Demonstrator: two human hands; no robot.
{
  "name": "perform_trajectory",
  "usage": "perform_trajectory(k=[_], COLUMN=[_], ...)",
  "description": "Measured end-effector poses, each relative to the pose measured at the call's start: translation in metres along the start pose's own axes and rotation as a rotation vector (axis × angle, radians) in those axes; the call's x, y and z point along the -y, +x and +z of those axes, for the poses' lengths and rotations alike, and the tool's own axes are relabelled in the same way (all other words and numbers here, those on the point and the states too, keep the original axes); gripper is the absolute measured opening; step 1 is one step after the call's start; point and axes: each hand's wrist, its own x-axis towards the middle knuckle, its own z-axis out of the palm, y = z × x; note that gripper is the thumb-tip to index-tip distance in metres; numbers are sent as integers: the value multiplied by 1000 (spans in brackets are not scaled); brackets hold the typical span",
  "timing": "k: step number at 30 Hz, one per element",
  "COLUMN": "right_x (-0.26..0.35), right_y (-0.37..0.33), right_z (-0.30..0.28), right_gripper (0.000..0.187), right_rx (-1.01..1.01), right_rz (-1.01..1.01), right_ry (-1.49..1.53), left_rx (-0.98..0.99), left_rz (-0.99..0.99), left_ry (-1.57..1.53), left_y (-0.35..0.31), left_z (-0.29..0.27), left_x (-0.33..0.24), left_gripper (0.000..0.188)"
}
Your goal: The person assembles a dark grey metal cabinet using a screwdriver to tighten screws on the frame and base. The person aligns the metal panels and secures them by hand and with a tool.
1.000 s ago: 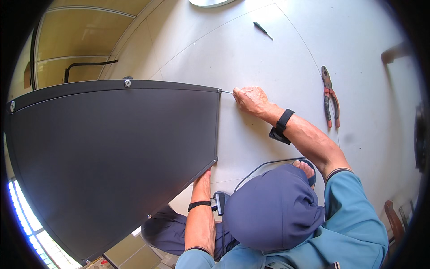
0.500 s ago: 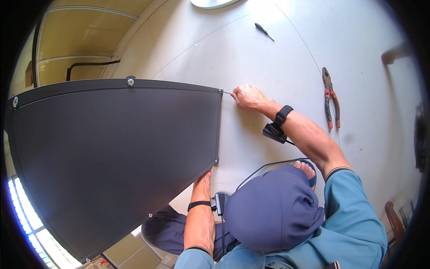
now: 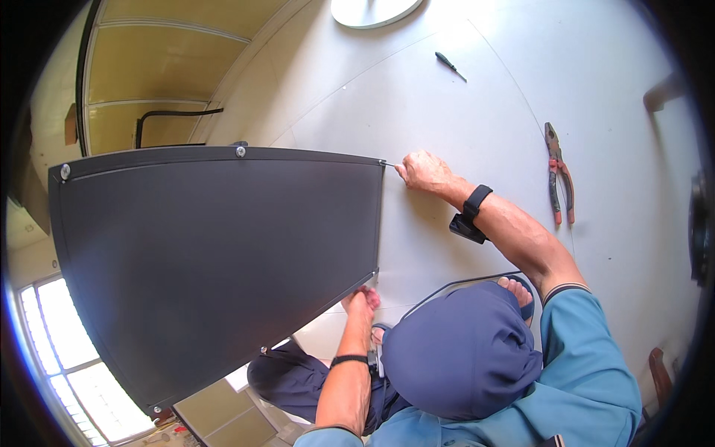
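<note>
A large dark grey panel [image 3: 223,261] with screws along its edges fills the left half of the view. At its upper right corner, my right hand [image 3: 424,171] is closed around a screwdriver [image 3: 390,165]. Only the thin metal shaft shows, pointing at the corner screw [image 3: 382,162]; the handle is hidden in my fist. My left hand [image 3: 361,299] is at the panel's lower edge, close to the lower right corner screw [image 3: 375,273]. Its fingers are blurred and partly behind the edge, so their grip is unclear.
On the pale floor [image 3: 491,149] lie a dark-handled screwdriver [image 3: 450,66] and red-handled pliers [image 3: 558,175]. A round white base [image 3: 376,15] stands at the far edge. Brown furniture legs [image 3: 663,93] are on the right. A dark cable [image 3: 462,281] runs near my knee [image 3: 462,350].
The view has shifted, so the panel and floor tools appear farther right and lower. My left hand shows more of its fingers beside the panel's edge. My right hand stays at the corner screw.
</note>
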Motion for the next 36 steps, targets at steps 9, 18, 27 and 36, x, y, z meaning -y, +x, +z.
perform_trajectory(k=[9, 18, 27, 36], right_x=[-30, 5, 4, 10], right_y=[-2, -12, -15, -5], right_z=[-7, -15, -9, -28], right_gripper=[23, 8, 6, 20], right_rx=[-101, -157, -79, 196], right_rz=[-239, -274, -153, 17], right_ry=[-74, -434, -313, -1], left_rx=[386, -229, -251, -283], left_rz=[1122, 1404, 1375, 1512], left_ry=[1465, 2124, 2066, 2007], left_y=[-191, -171, -147, -141], left_z=[130, 223, 232, 227], left_x=[-95, -230, -229, -229], left_gripper=[19, 20, 26, 22])
